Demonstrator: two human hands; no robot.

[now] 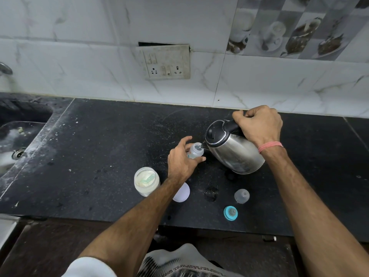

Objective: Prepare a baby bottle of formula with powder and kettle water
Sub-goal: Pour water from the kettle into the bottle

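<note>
Right hand clamped on the tilted kettle handle, spout at the baby bottle mouth; left hand grips the bottle, centre frame on the tabletop.

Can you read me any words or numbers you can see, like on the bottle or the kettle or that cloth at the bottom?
Baby bottle: coloured markings, too small and blurred to read.
Printed cloth at the bottom edge: a line of dark letters, too warped to read.
Kettle: no writing shows.
Powder jar: no label shows.
Switchboard on the wall: only switches and sockets, no readable words.
So nothing here can be read for sure.
</note>
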